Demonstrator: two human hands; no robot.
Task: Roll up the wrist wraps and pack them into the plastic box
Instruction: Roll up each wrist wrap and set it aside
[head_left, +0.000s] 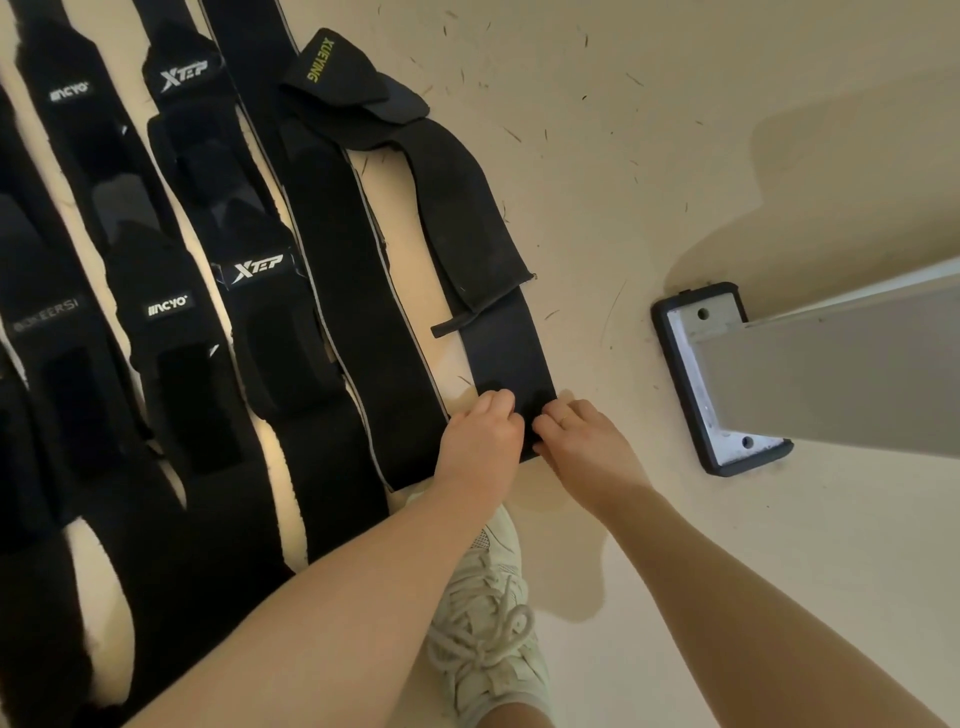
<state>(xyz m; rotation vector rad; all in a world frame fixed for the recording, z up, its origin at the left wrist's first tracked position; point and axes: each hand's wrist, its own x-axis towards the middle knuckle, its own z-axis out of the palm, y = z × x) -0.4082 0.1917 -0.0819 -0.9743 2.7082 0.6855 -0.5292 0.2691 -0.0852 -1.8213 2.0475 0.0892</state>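
Wrap in work: XUEYING wrist wrap (470, 228) flat on the floor (701, 156)
Left hand (480, 436): pinching its near end
Right hand (587, 441): pinching the same end
Other labels: XTEP wraps (257, 270), MCYO wraps (169, 306)
Hard to read: faint lettering at the left edge

I see black wrist wraps (322, 291) on a cream floor (675, 156), some with white logos, one lettered yellow-green. My shoe (488, 613) is off-white. The bracket (717, 384) is grey, rimmed black.
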